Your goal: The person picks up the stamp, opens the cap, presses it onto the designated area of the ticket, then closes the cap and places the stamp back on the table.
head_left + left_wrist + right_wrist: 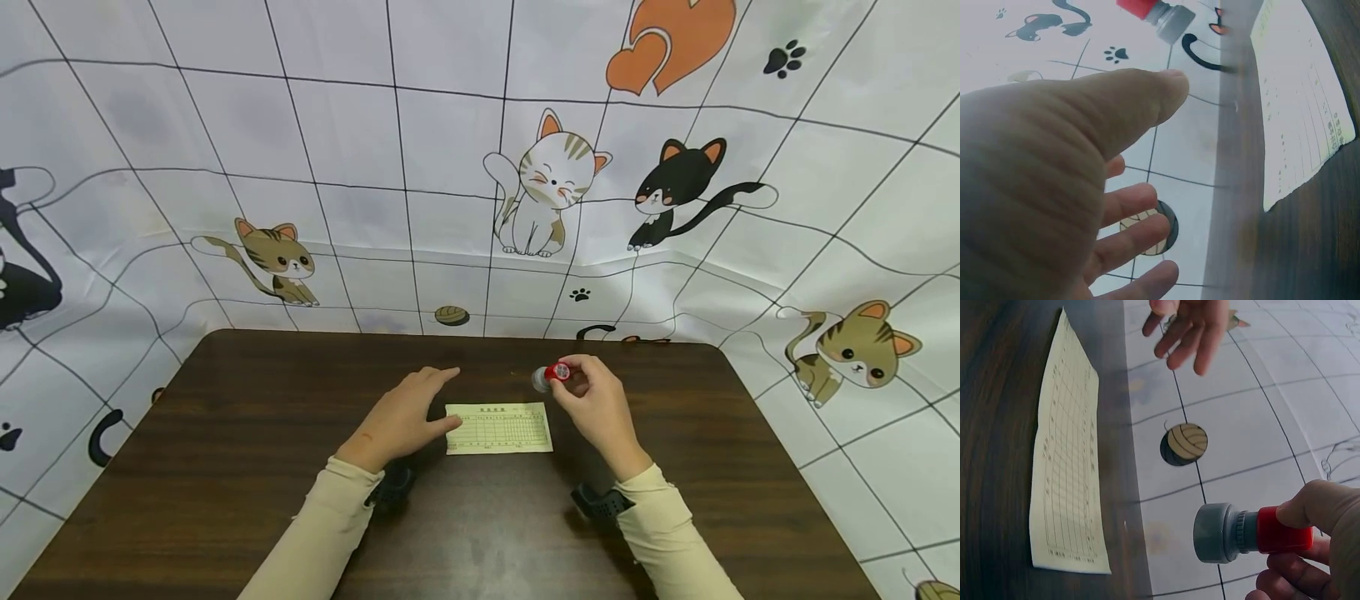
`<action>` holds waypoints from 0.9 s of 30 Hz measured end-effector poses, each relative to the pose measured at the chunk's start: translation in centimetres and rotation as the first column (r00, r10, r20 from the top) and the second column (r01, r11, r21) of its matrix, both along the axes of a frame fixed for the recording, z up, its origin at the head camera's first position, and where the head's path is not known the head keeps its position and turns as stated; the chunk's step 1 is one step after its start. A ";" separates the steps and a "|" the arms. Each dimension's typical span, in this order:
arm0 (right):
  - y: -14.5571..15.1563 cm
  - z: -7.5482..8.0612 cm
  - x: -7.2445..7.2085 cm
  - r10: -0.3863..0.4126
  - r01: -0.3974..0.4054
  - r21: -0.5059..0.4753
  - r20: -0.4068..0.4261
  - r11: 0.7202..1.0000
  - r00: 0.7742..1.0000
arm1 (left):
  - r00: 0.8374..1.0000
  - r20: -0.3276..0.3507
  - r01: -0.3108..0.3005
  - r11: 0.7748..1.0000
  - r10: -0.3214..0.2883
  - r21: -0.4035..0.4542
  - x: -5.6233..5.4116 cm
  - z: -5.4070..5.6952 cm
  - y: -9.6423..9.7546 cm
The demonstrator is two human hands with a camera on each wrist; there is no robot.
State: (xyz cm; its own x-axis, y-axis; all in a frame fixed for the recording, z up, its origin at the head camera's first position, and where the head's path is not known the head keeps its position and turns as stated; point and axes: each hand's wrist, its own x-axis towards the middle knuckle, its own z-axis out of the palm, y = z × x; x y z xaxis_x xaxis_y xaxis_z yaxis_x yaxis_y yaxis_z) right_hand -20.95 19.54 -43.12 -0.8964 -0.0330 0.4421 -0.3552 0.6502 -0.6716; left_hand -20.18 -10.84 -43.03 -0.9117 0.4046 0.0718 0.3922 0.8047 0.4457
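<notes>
My right hand [600, 408] pinches a small round stamp [1241, 532] by its red end between thumb and fingers. The stamp's wider grey end points left, and a pale mark shows on the red end in the head view. Below and left of it, a yellowish printed form [498, 428] with a ruled grid lies flat on the table. My left hand [401, 419] is held at the form's left side, fingers spread and holding nothing. Its thumb overlaps the form's left edge in the head view.
The dark brown wooden table [225, 467] ends at a white wall covering [337, 125] with black grid lines and cartoon cats. Dark bands sit at both wrists.
</notes>
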 end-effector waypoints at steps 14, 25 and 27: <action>-1.9 0.5 1.0 0.121 -0.122 -0.057 -0.014 0.991 0.993 | 0.994 -0.101 0.033 0.999 -0.031 0.019 0.2 0.5 0.2; -2.6 0.7 1.5 0.189 -0.192 -0.065 -0.055 0.979 0.981 | 0.990 -0.133 0.057 0.997 -0.051 0.045 0.5 1.1 0.5; -2.8 0.7 1.6 0.200 -0.205 -0.066 -0.071 0.977 0.977 | 0.989 -0.139 0.059 0.997 -0.052 0.043 0.6 1.2 0.6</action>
State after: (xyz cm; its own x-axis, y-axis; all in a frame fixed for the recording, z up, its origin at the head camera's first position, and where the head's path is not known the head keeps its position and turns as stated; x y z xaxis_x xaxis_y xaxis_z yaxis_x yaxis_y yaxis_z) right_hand -19.32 16.74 -42.37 -0.8441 -0.1768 0.5062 -0.5183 0.5108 -0.6859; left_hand -19.60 -10.27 -41.86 -0.8681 0.4475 0.2149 0.4958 0.7596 0.4211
